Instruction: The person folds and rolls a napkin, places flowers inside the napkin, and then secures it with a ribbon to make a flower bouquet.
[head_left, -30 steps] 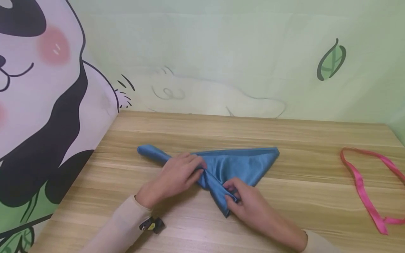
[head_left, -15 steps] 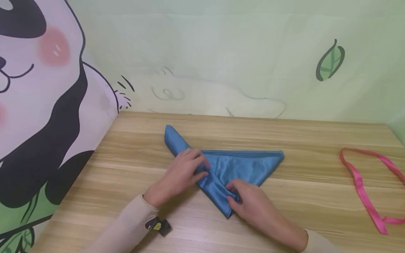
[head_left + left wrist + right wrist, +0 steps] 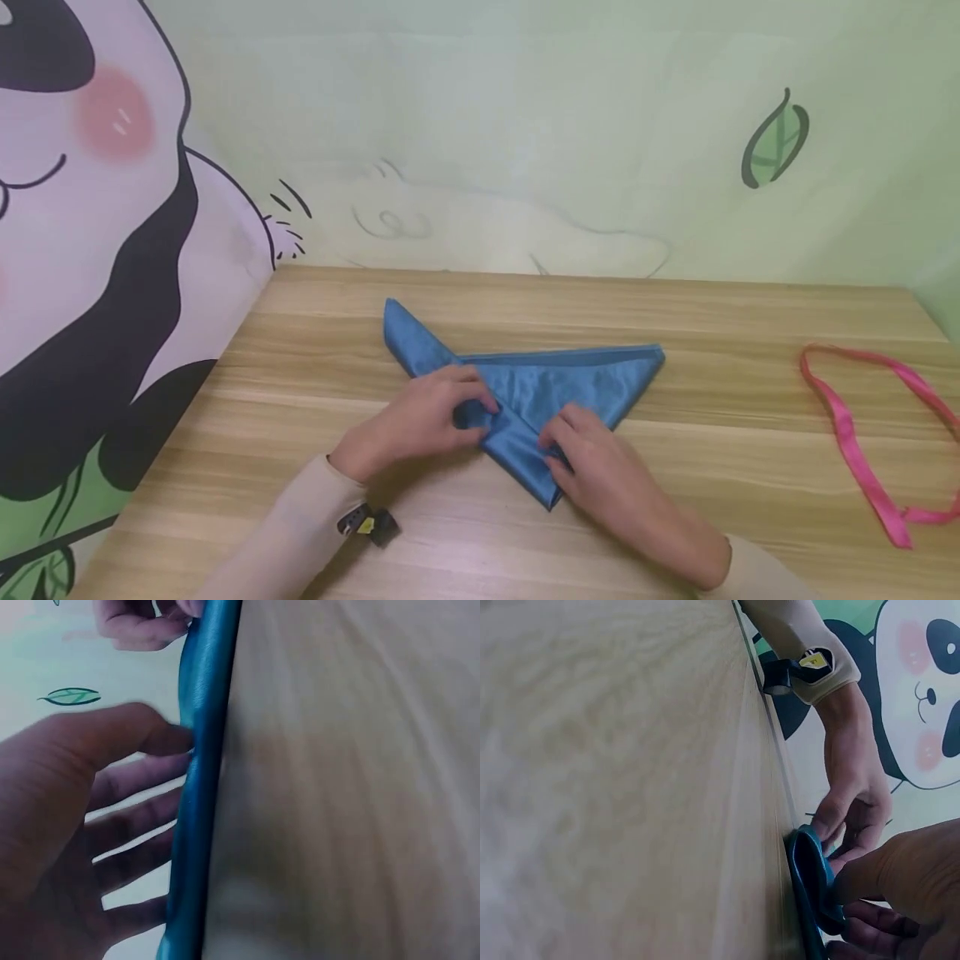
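Note:
A shiny blue satin cloth (image 3: 525, 387) lies on the table, folded into a triangle, its left side turned over into a diagonal band. One end of the band points to the far left, the other toward the person. On the band's middle rests the left hand (image 3: 412, 417). In the left wrist view its thumb and spread fingers (image 3: 135, 817) touch the cloth's edge. The right hand (image 3: 607, 471) pinches the fold near the band's close end. From the right wrist, that end of the cloth (image 3: 808, 874) shows as an open loop between thumb and fingers.
A pink ribbon (image 3: 851, 446) lies in a loose loop at the right of the wooden table (image 3: 712, 533). A small black camera (image 3: 382, 527) is strapped to the left wrist. Behind stands a wall (image 3: 480, 100) with a panda picture.
The band's far end has swung away from the person and rightward, and the band lies flatter and wider. The left fingers have loosened on it. The right hand stays near the close end.

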